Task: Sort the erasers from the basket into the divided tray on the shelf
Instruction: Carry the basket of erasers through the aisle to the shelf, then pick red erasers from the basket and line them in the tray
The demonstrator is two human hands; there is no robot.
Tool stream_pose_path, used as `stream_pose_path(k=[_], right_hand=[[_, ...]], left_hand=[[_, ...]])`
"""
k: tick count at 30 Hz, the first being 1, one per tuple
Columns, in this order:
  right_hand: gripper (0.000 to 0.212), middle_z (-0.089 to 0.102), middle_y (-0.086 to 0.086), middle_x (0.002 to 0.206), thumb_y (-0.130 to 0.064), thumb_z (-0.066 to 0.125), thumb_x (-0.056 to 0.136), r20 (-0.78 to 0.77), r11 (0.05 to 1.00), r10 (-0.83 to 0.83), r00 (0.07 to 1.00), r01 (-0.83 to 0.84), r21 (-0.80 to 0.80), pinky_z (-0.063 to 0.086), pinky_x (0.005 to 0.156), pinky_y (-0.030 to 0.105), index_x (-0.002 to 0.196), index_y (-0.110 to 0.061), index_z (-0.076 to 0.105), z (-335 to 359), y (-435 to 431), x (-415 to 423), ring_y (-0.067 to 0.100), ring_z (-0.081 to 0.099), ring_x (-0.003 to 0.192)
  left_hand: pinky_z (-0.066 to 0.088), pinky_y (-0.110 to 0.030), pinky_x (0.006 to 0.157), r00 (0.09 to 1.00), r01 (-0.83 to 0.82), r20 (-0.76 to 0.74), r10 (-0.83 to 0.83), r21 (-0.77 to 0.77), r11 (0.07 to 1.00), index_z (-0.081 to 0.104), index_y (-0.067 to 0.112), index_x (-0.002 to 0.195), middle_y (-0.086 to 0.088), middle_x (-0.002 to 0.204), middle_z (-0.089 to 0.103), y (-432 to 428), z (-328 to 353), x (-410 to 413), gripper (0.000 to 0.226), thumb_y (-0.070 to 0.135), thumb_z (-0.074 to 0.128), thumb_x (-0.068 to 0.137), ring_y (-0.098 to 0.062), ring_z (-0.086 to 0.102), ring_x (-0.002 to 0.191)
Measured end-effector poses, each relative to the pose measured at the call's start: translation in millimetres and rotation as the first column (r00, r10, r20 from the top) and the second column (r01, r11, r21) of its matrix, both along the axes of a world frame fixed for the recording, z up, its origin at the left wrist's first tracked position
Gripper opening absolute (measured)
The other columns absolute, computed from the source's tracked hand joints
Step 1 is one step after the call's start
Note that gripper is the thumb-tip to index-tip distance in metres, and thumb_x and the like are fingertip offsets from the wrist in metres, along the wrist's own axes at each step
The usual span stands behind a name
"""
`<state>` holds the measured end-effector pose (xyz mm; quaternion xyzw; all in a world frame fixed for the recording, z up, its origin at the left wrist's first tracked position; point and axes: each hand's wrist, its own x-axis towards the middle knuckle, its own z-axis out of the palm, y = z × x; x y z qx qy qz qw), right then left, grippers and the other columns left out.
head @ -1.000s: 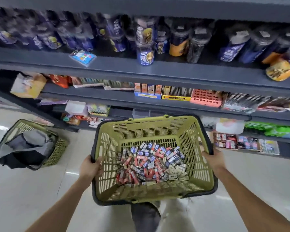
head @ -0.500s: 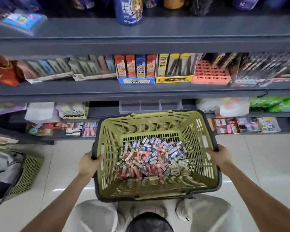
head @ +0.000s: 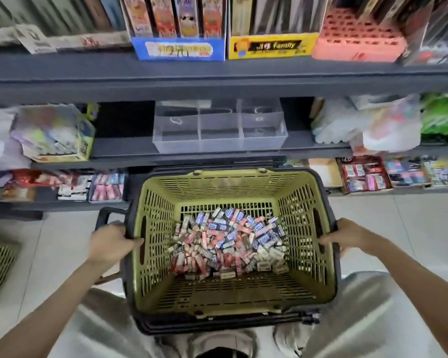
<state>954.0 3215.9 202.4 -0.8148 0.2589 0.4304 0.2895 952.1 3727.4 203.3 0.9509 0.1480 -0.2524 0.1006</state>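
You hold an olive-green slotted plastic basket with a dark rim (head: 303, 228) in front of you, above a pale tiled floor (head: 411, 228). Your left hand (head: 111, 242) grips the rim at nine o'clock, fingers curled over its edge; your right hand (head: 352, 235) grips the rim at three o'clock in the same way. A heap of small wrapped erasers in red, blue and white sleeves (head: 225, 241) lies on the basket floor, piled toward the far wall. At twelve o'clock, just beyond the basket, a clear plastic divided tray (head: 219, 144) sits on a dark grey shelf (head: 124, 151). Above it, on the next shelf up, a blue cardboard display box (head: 179, 49) and a yellow cardboard display box (head: 272, 46) stand side by side.
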Motion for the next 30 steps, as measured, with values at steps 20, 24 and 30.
stream_pose_path(k=[20, 24, 30], right_hand=[[0.036, 0.057, 0.025, 0.092, -0.012, 0.062, 0.076, 0.641, 0.633, 0.76, 0.105, 0.106, -0.767, 0.046, 0.066, 0.044, 0.11, -0.001, 0.056, -39.6, 53.2, 50.1, 0.041, 0.054, 0.082], [0.023, 0.064, 0.013, 0.094, -0.02, 0.065, 0.082, 0.694, 0.684, 0.72, 0.004, -0.179, -0.707, 0.049, 0.072, 0.039, 0.102, -0.008, 0.064, -49.3, 107.2, -0.8, 0.033, 0.058, 0.088], [0.042, 0.057, 0.004, 0.126, -0.028, 0.06, 0.089, 0.48, 0.571, 0.777, 0.408, -0.777, -0.263, 0.044, 0.098, 0.038, 0.129, -0.018, 0.05, -101.7, 154.9, -36.7, 0.021, 0.055, 0.112]], left_hand=[[0.04, -0.059, 0.093, 0.619, 0.361, 0.647, -0.445, 0.268, 0.893, 0.044, 0.002, 0.138, -0.034, 0.134, 0.044, -47.6, -47.6, 56.0, 0.072, 0.014, 0.075, 0.075, -0.053, 0.042, 0.118], [0.036, -0.061, 0.099, 0.655, 0.348, 0.629, -0.418, 0.24, 0.906, 0.044, 0.007, 0.14, -0.031, 0.143, 0.037, -44.8, -49.2, 17.3, 0.072, 0.012, 0.074, 0.075, -0.055, 0.034, 0.125], [0.035, -0.059, 0.103, 0.711, 0.33, 0.54, -0.45, 0.309, 0.892, 0.044, 0.011, 0.14, -0.029, 0.144, 0.037, -47.3, -44.8, -9.5, 0.075, 0.02, 0.075, 0.072, -0.054, 0.03, 0.129]])
